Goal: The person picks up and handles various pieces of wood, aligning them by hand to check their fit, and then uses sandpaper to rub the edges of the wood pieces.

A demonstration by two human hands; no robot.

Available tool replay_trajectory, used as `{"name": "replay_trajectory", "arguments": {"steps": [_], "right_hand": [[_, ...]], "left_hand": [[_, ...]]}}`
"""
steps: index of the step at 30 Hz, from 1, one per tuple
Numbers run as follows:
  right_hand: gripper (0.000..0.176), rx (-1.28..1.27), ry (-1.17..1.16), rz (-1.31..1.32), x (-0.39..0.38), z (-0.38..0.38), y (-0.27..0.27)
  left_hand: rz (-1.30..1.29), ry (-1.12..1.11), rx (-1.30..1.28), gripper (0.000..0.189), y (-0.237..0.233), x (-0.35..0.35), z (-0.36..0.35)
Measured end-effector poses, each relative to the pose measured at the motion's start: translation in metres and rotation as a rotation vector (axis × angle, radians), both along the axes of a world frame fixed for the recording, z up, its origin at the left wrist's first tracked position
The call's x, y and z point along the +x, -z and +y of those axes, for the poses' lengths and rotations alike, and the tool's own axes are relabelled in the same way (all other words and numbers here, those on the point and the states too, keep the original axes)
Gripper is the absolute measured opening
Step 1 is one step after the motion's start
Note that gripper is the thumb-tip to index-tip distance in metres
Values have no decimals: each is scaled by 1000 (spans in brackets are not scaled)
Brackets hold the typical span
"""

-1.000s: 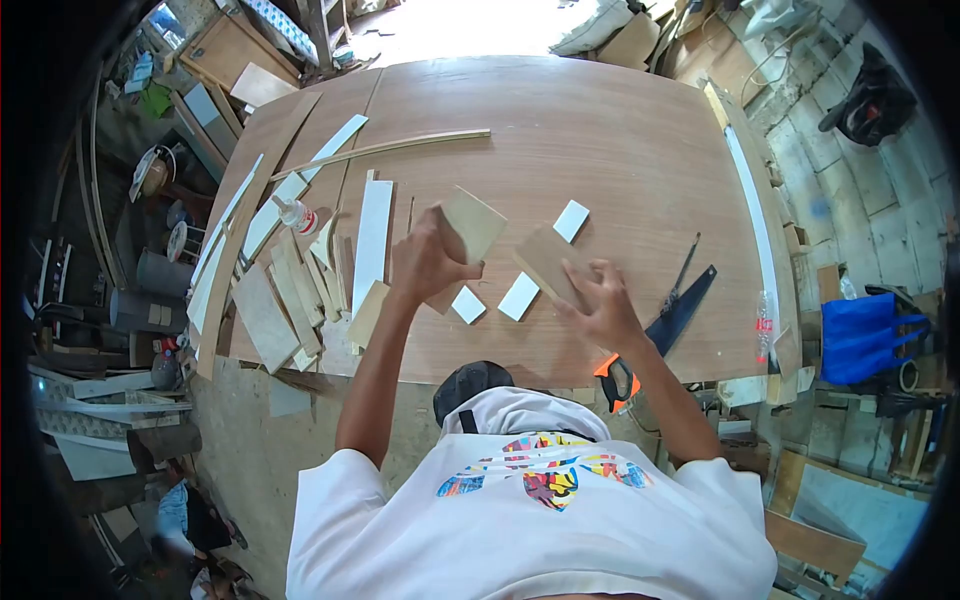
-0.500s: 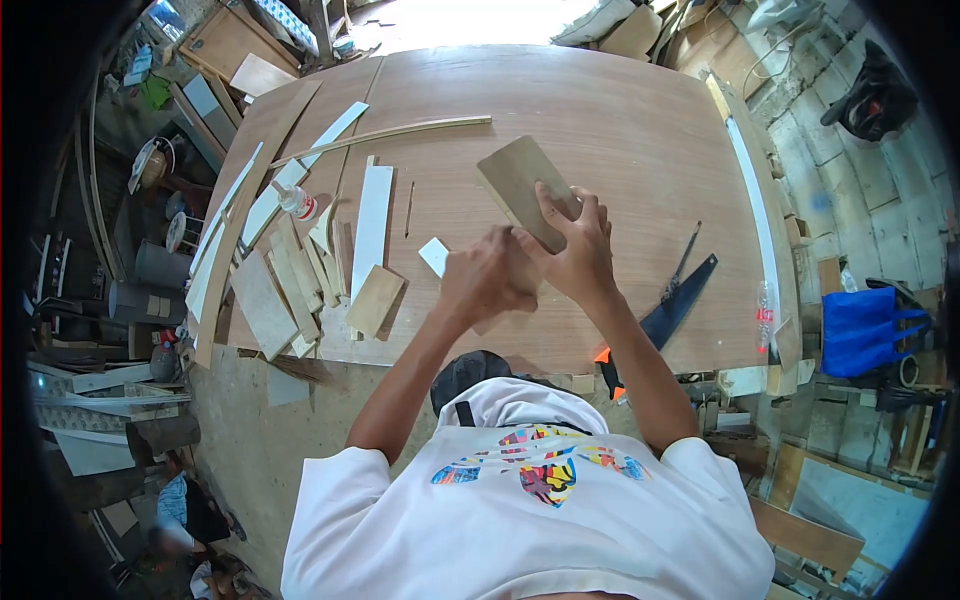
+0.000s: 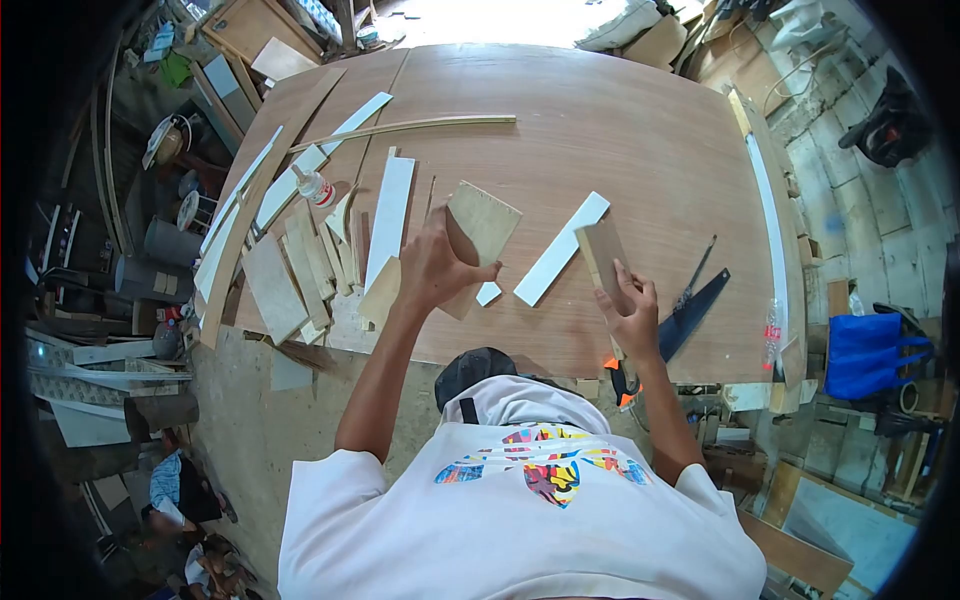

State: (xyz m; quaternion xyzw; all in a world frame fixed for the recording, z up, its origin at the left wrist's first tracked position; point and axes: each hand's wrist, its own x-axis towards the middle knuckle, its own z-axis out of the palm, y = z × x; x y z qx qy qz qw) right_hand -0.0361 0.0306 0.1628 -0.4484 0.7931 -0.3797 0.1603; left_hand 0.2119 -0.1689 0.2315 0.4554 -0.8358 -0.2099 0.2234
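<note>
My left hand is closed around a square plywood piece, thumb across its lower part, just above the table. My right hand grips a second wooden board, tilted so its edge shows. Between the hands a white strip lies slantwise on the tabletop. A small white offcut rests below the left-hand piece. Partly behind my left wrist is another wood piece. Close to the right hand lie a handsaw with an orange-and-black handle and a slim, dark pointed tool.
Wood strips and offcuts crowd the table's left side, with a glue bottle among them. A long white strip runs along the right edge, near a clear bottle. People are at the lower left.
My hands have moved apart, from together at the middle to left and right, each with a wooden piece. The white strip between them now shows. The view has shifted slightly.
</note>
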Motion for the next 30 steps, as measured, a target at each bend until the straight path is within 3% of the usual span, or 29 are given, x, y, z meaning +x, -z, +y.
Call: {"name": "replay_trajectory", "arguments": {"steps": [3, 5, 6, 7, 8, 9, 10, 11, 12, 13, 15, 16, 17, 19, 20, 22, 23, 25, 26, 28, 30], "right_hand": [[64, -188, -90, 81, 24, -10, -37], [67, -320, -157, -137, 34, -15, -51], [60, -371, -177, -246, 39, -19, -53], [60, -372, -175, -245, 42, -21, -55], [56, -354, -142, -578, 44, -23, -58], [53, -329, -106, -910, 46, -25, -60], [47, -344, -58, -1117, 48, -28, -52], [47, -345, -62, -1117, 50, -29, -49], [48, -336, -60, -1089, 52, -29, -48], [49, -328, -59, -1061, 53, -29, -46], [48, -337, -45, -1042, 52, -28, -33], [48, -345, -28, -1020, 51, -26, -32], [48, -346, -28, -1021, 50, -23, -33], [45, -353, 8, -1099, 47, -17, -35], [45, -353, 7, -1101, 45, -17, -33], [43, -359, 88, -1078, 42, -16, -26], [43, -360, 88, -1079, 41, -14, -25], [42, -352, 139, -1087, 40, -10, -23], [42, -354, 141, -1089, 38, -9, -19], [43, -301, 115, -992, 33, -5, -11], [45, -298, 90, -996, 35, 1, -18]], "left_hand": [[26, -10, -6, 108, -8, -11, 15], [44, 1, 39, 113, -9, -15, 21], [44, 3, 38, 113, -8, -18, 23], [170, 34, 217, 110, -5, -20, 26], [297, 64, 396, 107, -2, -21, 27], [298, 64, 396, 107, 1, -20, 28], [537, 126, 730, 98, 4, -19, 28], [775, 187, 1062, 90, 9, -17, 27], [931, 236, 1133, 72, 26, -19, 26], [932, 234, 1127, 72, 31, -17, 26], [1047, 114, 1253, 63, 43, -10, 29], [1121, -70, 1295, 56, 31, -13, 37], [1120, -71, 1294, 56, 37, -11, 37], [1436, 29, 1498, 60, 46, -8, 35], [1435, 28, 1496, 60, 43, -11, 36], [1687, 129, 1576, 66, 35, -19, 39], [1686, 130, 1575, 66, 40, -17, 35], [1380, 242, 1434, 76, 53, -10, 24], [1377, 243, 1435, 76, 39, -15, 22], [-70, -60, 730, 98, 14, -24, 17], [38, -107, 703, 104, 49, -13, 5]]}}
